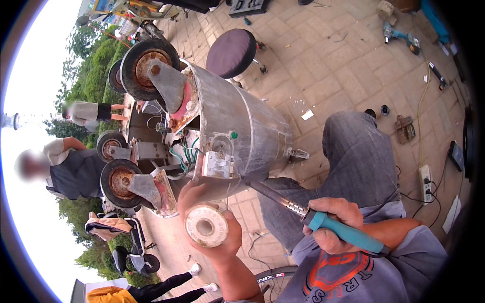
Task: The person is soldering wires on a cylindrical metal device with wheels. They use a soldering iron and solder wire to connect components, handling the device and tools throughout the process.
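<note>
My left hand (pixel 230 236) grips a cream spool (pixel 193 226) with a hollow middle, with fingers reaching toward the metal barrel-shaped body (pixel 257 126). My right hand (pixel 334 217) holds a soldering iron with a teal handle (pixel 348 232); its long tip reaches the lower edge of a small metal fitting (pixel 217 164) on the barrel's side, where a thin wire also shows. Green wires (pixel 189 151) lie in the barrel's opening. Rusty caster wheels (pixel 121 183) on grey brackets stick out to the left.
A round stool (pixel 230 53), a drill (pixel 404 40), a power strip (pixel 425 184) with cables and small parts lie around on the paving. My bent leg (pixel 353 151) is beside the barrel. People (pixel 86 111) stand at the left, near a parked scooter (pixel 129 247).
</note>
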`<act>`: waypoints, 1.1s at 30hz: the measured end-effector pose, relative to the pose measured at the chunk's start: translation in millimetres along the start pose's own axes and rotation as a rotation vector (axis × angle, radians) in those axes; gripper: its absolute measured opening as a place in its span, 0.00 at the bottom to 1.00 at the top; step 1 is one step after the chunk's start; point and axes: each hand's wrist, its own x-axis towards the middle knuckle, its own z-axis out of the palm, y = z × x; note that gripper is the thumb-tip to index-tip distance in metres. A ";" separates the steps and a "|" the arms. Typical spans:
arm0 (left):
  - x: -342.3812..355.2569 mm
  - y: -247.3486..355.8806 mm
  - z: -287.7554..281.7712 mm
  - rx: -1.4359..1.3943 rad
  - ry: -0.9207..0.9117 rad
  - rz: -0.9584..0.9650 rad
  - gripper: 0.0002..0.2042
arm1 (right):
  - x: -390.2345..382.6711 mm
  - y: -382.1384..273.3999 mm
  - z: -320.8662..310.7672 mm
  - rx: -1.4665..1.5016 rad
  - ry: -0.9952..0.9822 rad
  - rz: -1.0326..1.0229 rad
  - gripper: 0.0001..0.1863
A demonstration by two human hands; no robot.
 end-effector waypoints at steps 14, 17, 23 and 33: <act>-7.1 30.7 10.0 -0.484 0.116 -0.534 0.19 | 6.7 -4.9 -14.0 -0.066 -0.039 -0.023 0.25; 1.0 30.9 18.8 -0.548 0.086 -0.535 0.20 | 8.9 -5.8 -17.8 -0.068 -0.045 -0.022 0.25; 15.5 31.4 27.2 -0.424 0.023 -0.514 0.22 | 13.1 -7.3 -26.7 -0.063 0.004 -0.053 0.25; 15.6 20.1 22.8 -0.800 0.006 -0.589 0.28 | 29.2 -31.1 -37.2 -0.129 0.036 -0.188 0.22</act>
